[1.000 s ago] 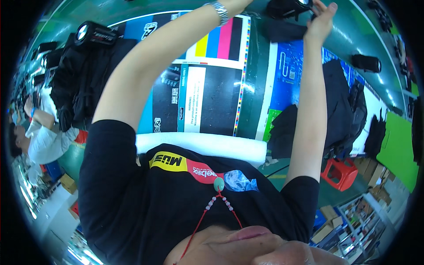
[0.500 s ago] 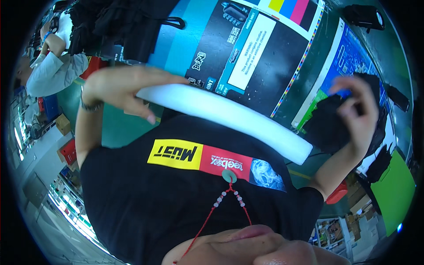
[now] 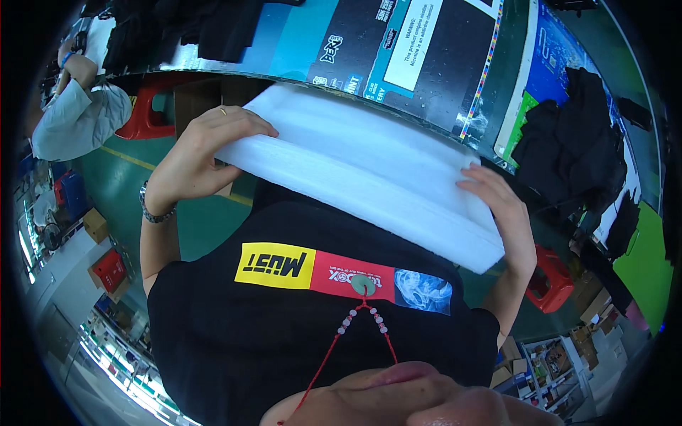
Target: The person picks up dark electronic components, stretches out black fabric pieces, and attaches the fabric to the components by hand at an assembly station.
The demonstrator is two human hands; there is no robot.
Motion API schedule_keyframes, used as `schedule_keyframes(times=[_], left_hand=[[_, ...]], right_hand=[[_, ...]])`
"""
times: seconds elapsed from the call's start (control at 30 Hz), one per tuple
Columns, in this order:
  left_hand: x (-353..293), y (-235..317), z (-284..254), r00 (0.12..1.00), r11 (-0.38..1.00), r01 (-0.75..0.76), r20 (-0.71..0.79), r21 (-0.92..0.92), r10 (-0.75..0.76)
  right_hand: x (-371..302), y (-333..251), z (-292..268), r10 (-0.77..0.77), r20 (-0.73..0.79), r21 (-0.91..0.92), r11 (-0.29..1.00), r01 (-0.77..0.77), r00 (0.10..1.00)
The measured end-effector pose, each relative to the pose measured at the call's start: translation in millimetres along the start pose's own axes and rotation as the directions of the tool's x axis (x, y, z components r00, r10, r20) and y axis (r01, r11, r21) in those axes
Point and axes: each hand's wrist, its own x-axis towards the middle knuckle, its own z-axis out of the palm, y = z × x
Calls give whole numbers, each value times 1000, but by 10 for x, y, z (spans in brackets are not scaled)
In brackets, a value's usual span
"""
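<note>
A thick white sheet of padding [image 3: 369,195] spans the space between my body and the table edge, its near border raised like a folded ridge. My left hand [image 3: 202,153] grips its left end, fingers over the top and thumb below. At the right end, my right hand [image 3: 504,209] curls its fingertips over the border, with the palm against the outer side. The padding's far side lies close to the table edge; whether it touches cannot be made out. Part of its underside is hidden.
The table ahead bears a dark and teal printed sheet [image 3: 320,42]. Black cloth pieces [image 3: 568,135] lie at the right, more black cloth [image 3: 227,32] at the far left. Red stools [image 3: 145,110] stand on both sides. Another person's pale sleeve [image 3: 85,117] shows at left.
My right hand has come down from the black cloth onto the padding's right end. The padding has opened from a narrow strip to a broader face. My left hand has shifted slightly nearer.
</note>
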Motion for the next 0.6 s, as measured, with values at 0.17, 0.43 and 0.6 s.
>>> schedule_keyframes(times=[0.17,0.43,0.6], left_hand=[[17,99,219,991,987,-44,-115,155,63],[17,73,524,935,932,145,-355,332,-19],[222,39,144,951,985,-121,-271,121,150]], right_hand=[[75,111,162,79,-253,-143,983,-118,964],[-120,85,570,166,-540,25,983,-181,825],[1,-148,245,-113,-571,-95,993,71,813]])
